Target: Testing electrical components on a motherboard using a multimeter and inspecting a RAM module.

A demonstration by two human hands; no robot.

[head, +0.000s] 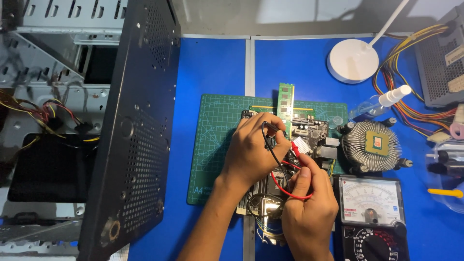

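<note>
A circuit board (309, 133) lies on a green cutting mat (217, 125), with a green memory stick (286, 100) standing in it. My left hand (251, 152) rests over the board and pinches a black probe lead (267, 140) against it. My right hand (309, 205) grips a red probe (296, 147) whose tip touches the board near a white connector. A red wire (285, 188) loops between the hands. An analog multimeter (371, 217) sits just right of my right hand.
An open computer case (121, 121) stands at the left with its dark side panel up. A round heatsink (369, 145), spray bottle (382, 104), white lamp base (353, 60), power supply (442, 63) with coloured cables, and a screwdriver (444, 192) lie on the blue table at the right.
</note>
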